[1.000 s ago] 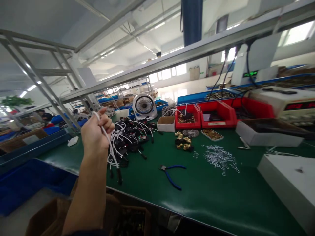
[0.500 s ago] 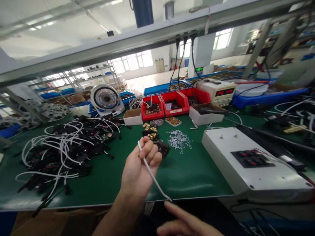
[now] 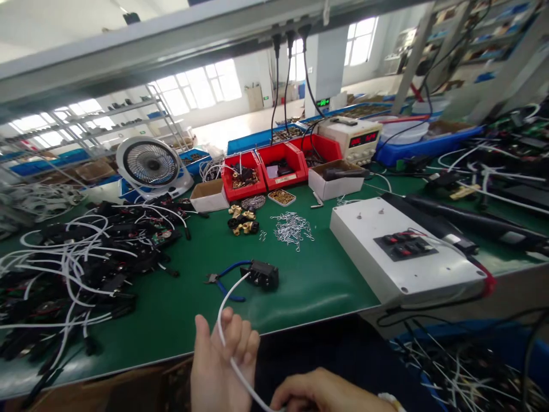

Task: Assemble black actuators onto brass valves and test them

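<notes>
A thin white tube (image 3: 222, 320) curves down from a small black module (image 3: 265, 276) on the green table. My right hand (image 3: 317, 392) pinches the tube's lower end at the bottom edge of the picture, where the tip is hidden. With thumb raised and fingers loosely bent, my left hand (image 3: 227, 360) has its palm towards me. The tube crosses in front of those fingers, which are not wrapped around it. Blue-handled pliers (image 3: 225, 280) lie beside the module, jaws pointing left.
Black parts with white tubes (image 3: 81, 257) are heaped at left. Beyond the module lie brass fittings (image 3: 242, 220) and wire clips (image 3: 292, 229). Red bins (image 3: 281, 166) and a fan (image 3: 154, 166) stand behind. At right is a grey switch box (image 3: 364, 240).
My left hand has moved lower and loosened from the tube. My right hand now grips the tube's lower end. The module and the pliers have come into plain sight.
</notes>
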`<act>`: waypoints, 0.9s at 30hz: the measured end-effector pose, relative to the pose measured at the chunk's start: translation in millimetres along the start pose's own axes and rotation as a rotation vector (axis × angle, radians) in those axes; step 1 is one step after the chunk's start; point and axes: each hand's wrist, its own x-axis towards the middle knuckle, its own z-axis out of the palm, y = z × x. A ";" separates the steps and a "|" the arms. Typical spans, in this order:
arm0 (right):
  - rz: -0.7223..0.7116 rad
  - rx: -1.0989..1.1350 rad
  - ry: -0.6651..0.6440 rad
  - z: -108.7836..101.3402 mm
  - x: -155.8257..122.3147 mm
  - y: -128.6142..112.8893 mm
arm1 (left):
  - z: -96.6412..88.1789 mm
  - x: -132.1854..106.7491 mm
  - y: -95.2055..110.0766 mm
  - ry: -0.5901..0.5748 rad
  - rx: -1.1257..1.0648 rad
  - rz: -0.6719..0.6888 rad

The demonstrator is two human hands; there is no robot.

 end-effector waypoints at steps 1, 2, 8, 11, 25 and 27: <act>0.021 0.043 0.041 -0.7 -1.5 -4.7 | -1.0 0.9 -1.1 -0.035 0.062 0.052; 0.035 0.085 0.085 -2.6 -4.6 -10.3 | -2.6 2.6 -1.8 -0.062 0.140 0.093; -0.338 -0.275 0.712 -25.8 -40.0 -32.3 | -25.5 20.2 4.4 0.072 0.875 0.452; -0.572 -0.509 0.857 -28.9 -49.6 -35.4 | -24.6 19.6 4.9 0.098 1.070 0.830; -0.081 -0.093 1.408 -92.0 -112.9 24.8 | 32.8 -8.6 -52.0 -0.587 1.124 0.273; -0.065 -0.052 1.569 -115.8 -124.6 42.0 | 34.4 -11.4 -51.1 -0.579 1.129 0.321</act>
